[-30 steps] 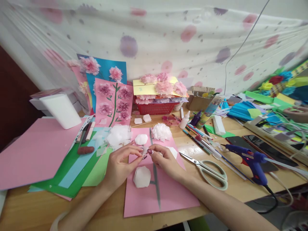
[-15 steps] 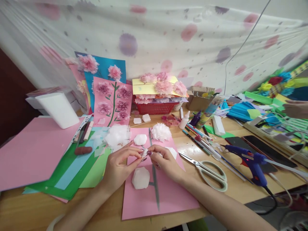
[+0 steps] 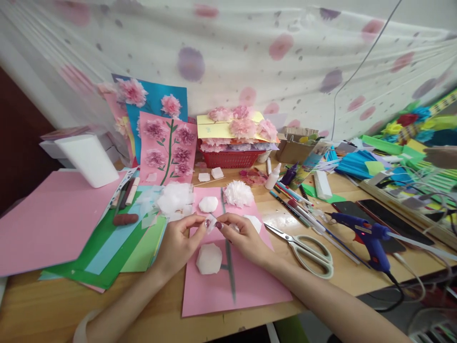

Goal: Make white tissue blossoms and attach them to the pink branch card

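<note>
Between the fingertips of my left hand and my right hand is a small folded piece of white tissue paper. Both hands pinch it just above a pink sheet of card. A dark green stem is drawn down the card. On it lie a white octagonal tissue stack, a larger one and a third partly behind my right hand. A fluffy white paper flower sits at the top of the stem.
Scissors and a blue glue gun lie to the right, near two phones. Loose tissue, coloured paper and a pink sheet are at left. Behind stand a red basket and flower pictures. Another person's hand is far right.
My fingers have shifted on the tissue piece, and more of it now shows between them. My left fingers have curled in closer. The view has moved slightly.
</note>
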The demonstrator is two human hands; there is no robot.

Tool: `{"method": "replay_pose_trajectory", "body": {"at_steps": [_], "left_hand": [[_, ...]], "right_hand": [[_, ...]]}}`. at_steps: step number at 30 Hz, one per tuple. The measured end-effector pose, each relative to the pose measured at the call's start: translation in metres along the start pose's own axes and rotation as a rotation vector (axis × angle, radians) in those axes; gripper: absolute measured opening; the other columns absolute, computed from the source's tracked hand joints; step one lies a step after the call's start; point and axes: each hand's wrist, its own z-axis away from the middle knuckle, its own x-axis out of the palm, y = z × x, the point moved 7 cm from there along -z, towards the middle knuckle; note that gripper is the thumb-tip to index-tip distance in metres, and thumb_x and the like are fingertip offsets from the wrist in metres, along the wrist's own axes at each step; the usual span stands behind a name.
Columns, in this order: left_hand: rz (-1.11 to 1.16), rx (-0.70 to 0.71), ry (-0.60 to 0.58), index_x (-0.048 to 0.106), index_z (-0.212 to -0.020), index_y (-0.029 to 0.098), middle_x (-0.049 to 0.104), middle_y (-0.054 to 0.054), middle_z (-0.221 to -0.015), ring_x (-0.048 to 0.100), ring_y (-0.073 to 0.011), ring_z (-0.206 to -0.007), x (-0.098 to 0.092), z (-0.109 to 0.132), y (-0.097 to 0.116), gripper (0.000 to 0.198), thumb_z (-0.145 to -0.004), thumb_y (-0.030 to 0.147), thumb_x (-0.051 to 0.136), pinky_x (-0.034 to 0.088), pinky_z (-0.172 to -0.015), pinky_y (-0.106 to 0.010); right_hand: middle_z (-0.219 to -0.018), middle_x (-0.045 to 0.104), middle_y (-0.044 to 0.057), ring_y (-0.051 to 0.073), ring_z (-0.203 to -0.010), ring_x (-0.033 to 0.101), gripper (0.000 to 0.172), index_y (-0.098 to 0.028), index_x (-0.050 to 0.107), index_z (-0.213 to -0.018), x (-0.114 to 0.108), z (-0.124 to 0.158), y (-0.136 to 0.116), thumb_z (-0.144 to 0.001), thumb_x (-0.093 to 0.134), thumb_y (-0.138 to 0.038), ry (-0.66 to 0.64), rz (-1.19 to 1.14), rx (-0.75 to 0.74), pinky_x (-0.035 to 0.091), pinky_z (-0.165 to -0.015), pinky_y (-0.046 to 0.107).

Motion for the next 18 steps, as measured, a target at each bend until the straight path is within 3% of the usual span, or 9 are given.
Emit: {"method": "replay_pose_trajectory", "body": {"at_steps": [5, 13, 18], "left_hand": [[0.071, -0.078, 0.073, 0.07, -0.077, 0.019, 0.075, -0.002, -0.074, 0.07, -0.0183, -0.07, -0.006, -0.004, -0.003, 0.019, -0.081, 0.037, 0.062, 0.056, -0.064, -0.025], [0.269, -0.233, 0.183, 0.068, -0.086, 0.015, 0.076, -0.007, -0.08, 0.073, -0.0217, -0.081, -0.011, -0.009, -0.029, 0.032, -0.079, 0.046, 0.067, 0.057, -0.08, -0.032], [0.073, -0.185, 0.276, 0.065, -0.089, 0.014, 0.068, -0.002, -0.062, 0.063, -0.0152, -0.052, -0.051, -0.04, -0.048, 0.031, -0.08, 0.043, 0.065, 0.051, -0.051, -0.025]], "right_hand": [[-0.074, 0.058, -0.001, 0.013, -0.065, 0.047, 0.02, -0.02, 0.067, -0.089, -0.002, -0.001, 0.0, -0.087, 0.053, -0.034, 0.03, 0.019, 0.043, 0.035, -0.061, 0.026], [-0.066, 0.049, -0.002, 0.015, -0.067, 0.047, 0.019, -0.021, 0.065, -0.083, -0.006, -0.001, 0.004, -0.087, 0.051, -0.034, 0.084, 0.046, 0.105, 0.033, -0.063, 0.027], [-0.065, 0.048, -0.003, 0.014, -0.064, 0.044, 0.019, -0.021, 0.066, -0.084, -0.007, -0.003, 0.01, -0.086, 0.053, -0.034, 0.105, 0.037, 0.129, 0.032, -0.061, 0.027]]}}
